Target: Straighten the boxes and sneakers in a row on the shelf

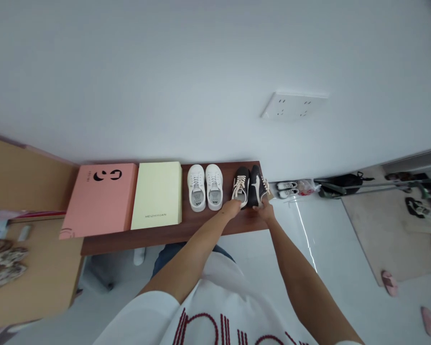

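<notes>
At the right end of a dark wooden shelf (201, 227) is a pair of dark sneakers with cream laces. My left hand (232, 207) grips the heel of the left dark sneaker (241, 181), which stands sole down. The right dark sneaker (255, 184) leans on its side at the shelf's edge, and my right hand (266, 209) holds it by the heel. Fingertips of both hands are partly hidden by the shoes. To the left stand two white sneakers (196, 184) side by side, toes toward the wall.
A pale yellow box (157, 191) and a pink box (100, 196) lie left on the shelf. A socket plate (294, 105) is on the wall. A tan desk (39, 268) stands at left. More shoes (287, 189) and pink slippers (390, 282) sit on the floor at right.
</notes>
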Available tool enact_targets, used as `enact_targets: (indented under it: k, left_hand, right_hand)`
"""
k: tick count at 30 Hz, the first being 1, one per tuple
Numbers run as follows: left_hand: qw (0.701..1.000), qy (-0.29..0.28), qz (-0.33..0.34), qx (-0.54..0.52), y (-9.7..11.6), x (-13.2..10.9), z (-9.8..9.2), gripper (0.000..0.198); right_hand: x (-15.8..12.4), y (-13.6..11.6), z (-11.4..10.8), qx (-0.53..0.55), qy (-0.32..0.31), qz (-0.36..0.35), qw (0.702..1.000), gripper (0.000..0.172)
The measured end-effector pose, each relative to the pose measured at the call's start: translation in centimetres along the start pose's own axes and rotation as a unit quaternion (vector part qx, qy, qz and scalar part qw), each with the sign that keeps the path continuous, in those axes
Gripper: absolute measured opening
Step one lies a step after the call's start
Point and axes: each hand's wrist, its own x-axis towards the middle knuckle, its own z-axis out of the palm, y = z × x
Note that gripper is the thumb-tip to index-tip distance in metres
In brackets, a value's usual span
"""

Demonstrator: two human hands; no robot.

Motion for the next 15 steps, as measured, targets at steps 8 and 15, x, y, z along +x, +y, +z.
enact_targets:
  k: [8, 15]
  left_hand:
    - [0.999, 0.008, -0.029, 0.033, 2.1, 0.1, -1.1, 0.036]
    - [0.998, 0.012, -0.034, 0.052, 3.0, 1.3, -2.4, 0.038]
  right_hand:
    - [0.4, -4.0, -1.8, -0.196, -0.069, -0.031, 0.978, 0.036]
    - [0.8, -6.9, -2.1, -0.289, -0.128, -0.025, 0.948, 0.036]
